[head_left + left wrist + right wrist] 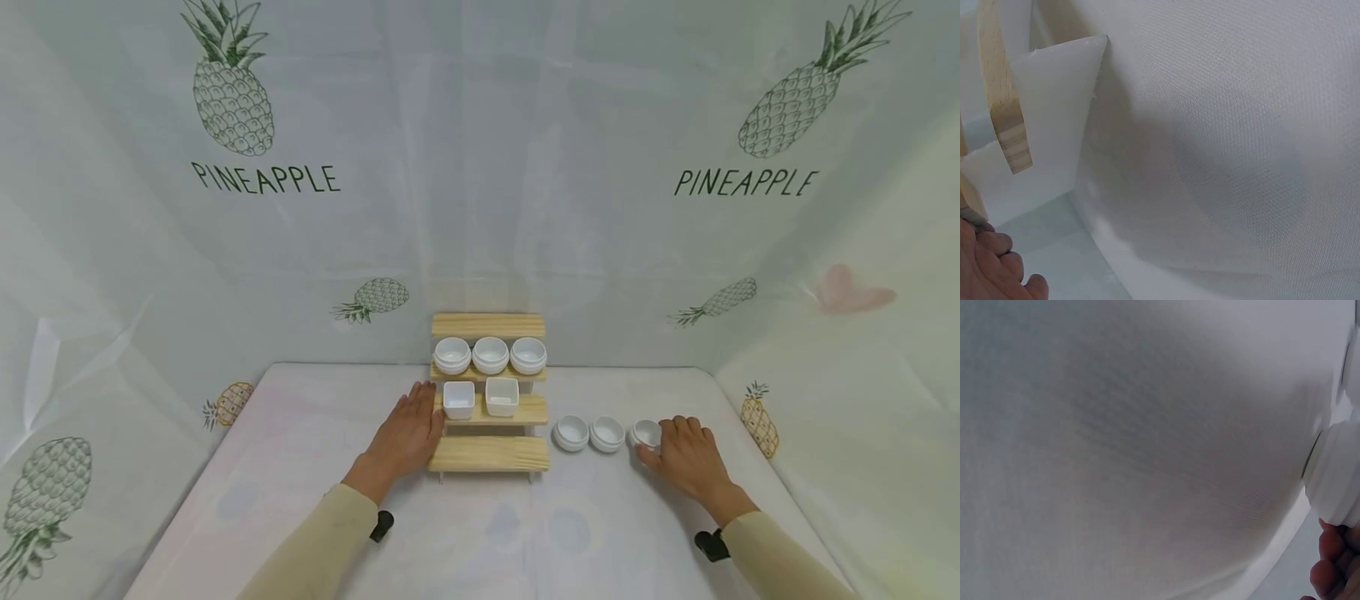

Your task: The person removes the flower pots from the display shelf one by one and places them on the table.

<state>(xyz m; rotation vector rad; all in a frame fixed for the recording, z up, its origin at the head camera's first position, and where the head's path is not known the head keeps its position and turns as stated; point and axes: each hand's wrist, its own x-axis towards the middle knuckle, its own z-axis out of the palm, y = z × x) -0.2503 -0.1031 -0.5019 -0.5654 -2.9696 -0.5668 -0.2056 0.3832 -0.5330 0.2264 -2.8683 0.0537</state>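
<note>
Three round white bowls (607, 435) on the counter (465, 542), right of the wooden stand (489, 454) | right hand (688, 461) apparently pinching the outermost bowl (644, 432), its grip part-hidden | left hand (407, 432) straight-fingered against the stand's left edge | two square cups (502, 397) on its second step up

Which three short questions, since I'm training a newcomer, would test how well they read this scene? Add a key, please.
1. How many square dishes stand on the rack?
2. True or false: the left hand is at the rack's left side.
3. Fill in: of the three round bowls on the table, the right hand touches the one ____ from the rack.

Key: 1. Two. 2. True. 3. Farthest.
</note>
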